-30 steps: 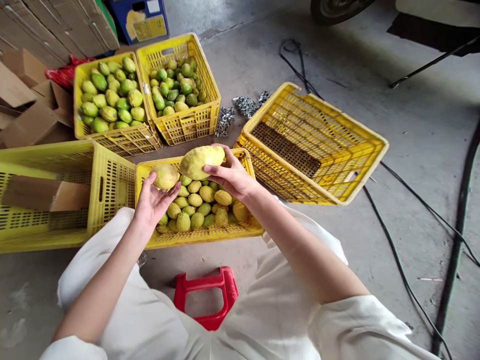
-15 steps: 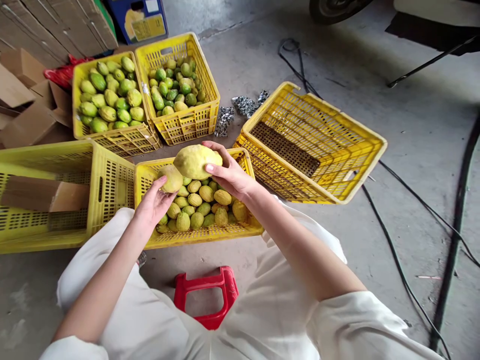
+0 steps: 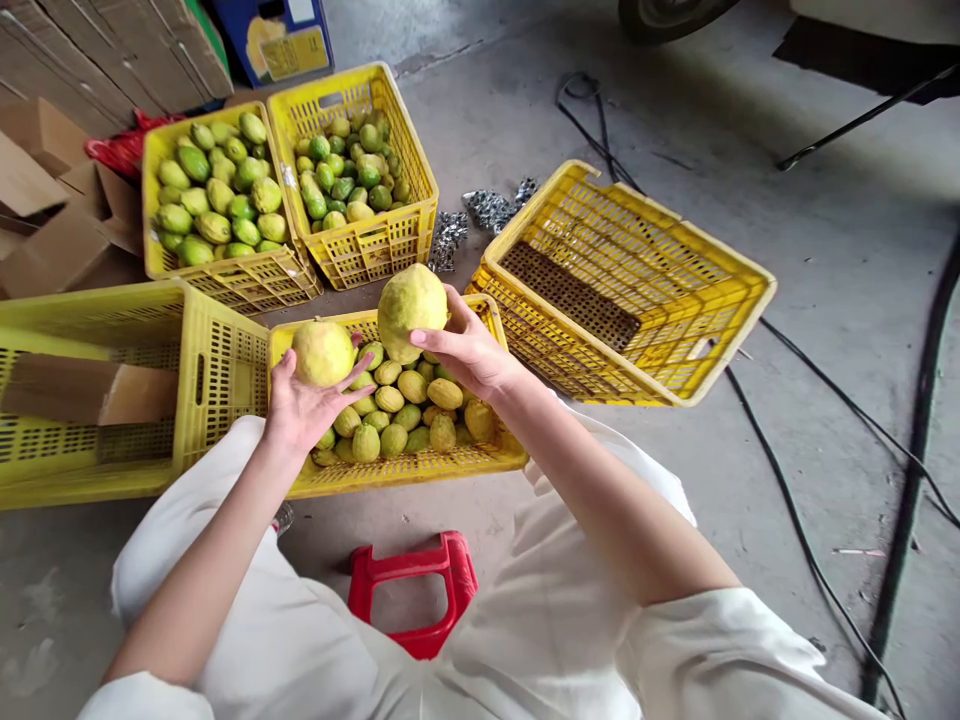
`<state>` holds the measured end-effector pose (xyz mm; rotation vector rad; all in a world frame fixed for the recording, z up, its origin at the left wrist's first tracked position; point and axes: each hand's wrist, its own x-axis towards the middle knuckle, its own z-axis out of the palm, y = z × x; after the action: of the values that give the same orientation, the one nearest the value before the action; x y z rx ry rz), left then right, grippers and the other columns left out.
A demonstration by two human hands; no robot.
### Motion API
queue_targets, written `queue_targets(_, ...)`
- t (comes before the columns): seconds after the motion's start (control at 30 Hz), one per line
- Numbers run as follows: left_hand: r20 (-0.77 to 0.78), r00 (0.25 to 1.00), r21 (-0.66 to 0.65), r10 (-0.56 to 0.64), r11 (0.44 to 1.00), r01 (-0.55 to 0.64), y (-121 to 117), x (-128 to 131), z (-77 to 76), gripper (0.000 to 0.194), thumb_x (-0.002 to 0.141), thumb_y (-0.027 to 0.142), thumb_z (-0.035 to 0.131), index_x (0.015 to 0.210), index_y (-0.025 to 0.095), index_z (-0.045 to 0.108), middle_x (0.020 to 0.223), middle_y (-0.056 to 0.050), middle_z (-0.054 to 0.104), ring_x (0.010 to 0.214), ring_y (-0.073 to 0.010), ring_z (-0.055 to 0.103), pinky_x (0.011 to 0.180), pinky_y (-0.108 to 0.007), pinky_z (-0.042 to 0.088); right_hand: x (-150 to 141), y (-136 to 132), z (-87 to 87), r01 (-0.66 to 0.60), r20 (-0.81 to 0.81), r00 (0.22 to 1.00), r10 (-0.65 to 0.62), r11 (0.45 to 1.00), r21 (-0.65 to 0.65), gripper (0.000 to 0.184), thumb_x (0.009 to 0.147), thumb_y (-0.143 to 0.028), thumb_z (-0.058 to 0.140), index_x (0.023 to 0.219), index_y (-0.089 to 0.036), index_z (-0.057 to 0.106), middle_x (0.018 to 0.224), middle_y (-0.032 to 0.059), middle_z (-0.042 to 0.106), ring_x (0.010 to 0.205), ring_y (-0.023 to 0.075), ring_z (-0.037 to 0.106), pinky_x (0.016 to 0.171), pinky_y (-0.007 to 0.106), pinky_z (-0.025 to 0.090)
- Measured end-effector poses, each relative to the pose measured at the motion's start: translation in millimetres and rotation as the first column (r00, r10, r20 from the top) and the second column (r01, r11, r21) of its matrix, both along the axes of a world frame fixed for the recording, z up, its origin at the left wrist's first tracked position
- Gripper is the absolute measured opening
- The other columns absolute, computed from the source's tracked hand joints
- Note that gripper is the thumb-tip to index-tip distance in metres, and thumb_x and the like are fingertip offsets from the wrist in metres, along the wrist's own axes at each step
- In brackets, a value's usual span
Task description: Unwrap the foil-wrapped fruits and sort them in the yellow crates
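Note:
A round yellow lemon-like fruit (image 3: 322,352) rests in my left hand (image 3: 304,408), cradled by the thumb and palm with the other fingers spread beneath. My right hand (image 3: 472,345) grips a larger, bumpy yellow lemon-like fruit (image 3: 411,308), thumb on the near side and fingers behind it, partly hidden. The two fruits are apart, side by side. Both are above a low yellow crate (image 3: 405,468) in front of my knees, which holds many smaller yellow-green fruits (image 3: 392,440).
Two yellow crates of green and yellow fruit, one left (image 3: 155,245) and one right (image 3: 429,190), stand at the back. Another crate (image 3: 720,380) is on the right; one with cardboard (image 3: 184,400) is left. A red stool (image 3: 450,590) is below me. Black cables (image 3: 911,490) cross the floor.
Both fruits have been turned in my hands and now show different sides. My left hand has shifted slightly left, its fingers opening wider under its fruit.

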<state>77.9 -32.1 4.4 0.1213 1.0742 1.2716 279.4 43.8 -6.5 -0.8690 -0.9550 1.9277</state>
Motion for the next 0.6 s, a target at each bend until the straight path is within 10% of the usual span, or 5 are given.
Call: queue_targets(0.6,0.048,0.995,0.208,-0.093,0.975,0.081,-14.8,1.6,17.5,0.066,0.046,0.068,0.091,0.097,0.033,0.07,0.15,-0.007,0.054,0.151,-0.0472,0.035,0.113,-0.07,0.038,5.5,6.4,-1.1,0.066,0.014,0.998,-0.066,0.998,0.024,0.072,0.053,-0.043,0.095,0.114,-0.031,0.059,0.116,0.0014,0.069,0.125,0.0279,0.061,0.109,0.046,0.052)
